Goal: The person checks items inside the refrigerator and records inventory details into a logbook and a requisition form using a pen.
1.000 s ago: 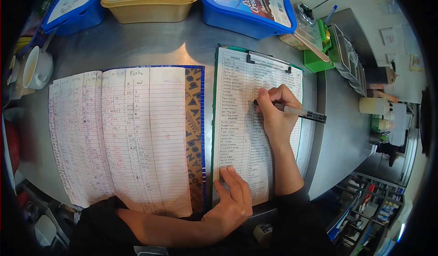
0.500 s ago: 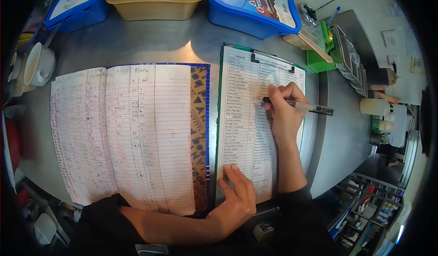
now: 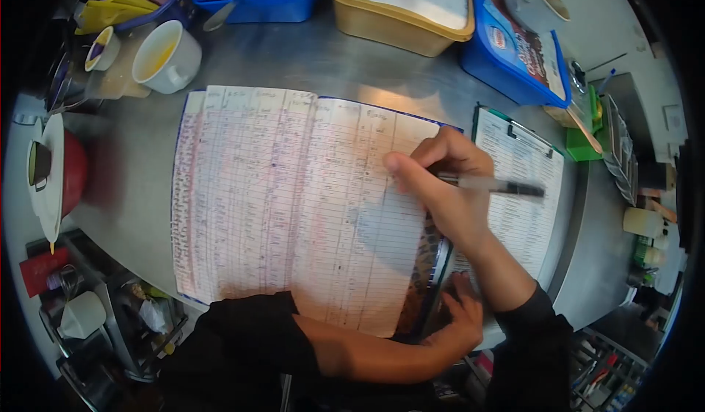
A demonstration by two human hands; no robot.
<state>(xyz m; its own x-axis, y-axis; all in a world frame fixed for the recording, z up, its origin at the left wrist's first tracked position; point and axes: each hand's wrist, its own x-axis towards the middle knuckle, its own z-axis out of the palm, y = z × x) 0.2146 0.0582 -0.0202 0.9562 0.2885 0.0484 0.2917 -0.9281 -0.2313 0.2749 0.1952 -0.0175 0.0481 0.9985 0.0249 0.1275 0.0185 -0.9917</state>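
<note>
My right hand (image 3: 455, 184) is closed on a pen (image 3: 503, 185) and hovers over or rests on the right page of an open ledger notebook (image 3: 242, 192); contact is hard to tell. Handwritten columns fill much of its lined pages. To the right lies a clipboard (image 3: 512, 128) with a printed list sheet (image 3: 525, 184), partly covered by my right hand and forearm. My left hand (image 3: 461, 316) lies with fingers apart at the lower left of the clipboard, its forearm crossing the notebook's bottom edge.
Along the back of the steel counter (image 3: 132, 192) stand a blue tub (image 3: 257, 4), a yellow tub (image 3: 396, 26) and another blue tub (image 3: 514, 74) with a white cup (image 3: 540, 1) on it. A white mug (image 3: 169, 59) and a red pot (image 3: 72, 166) are at left.
The view has turned left, so things appear further right. My right hand has gone from the clipboard sheet to the notebook's right page, still with the pen. My left hand stays by the clipboard.
</note>
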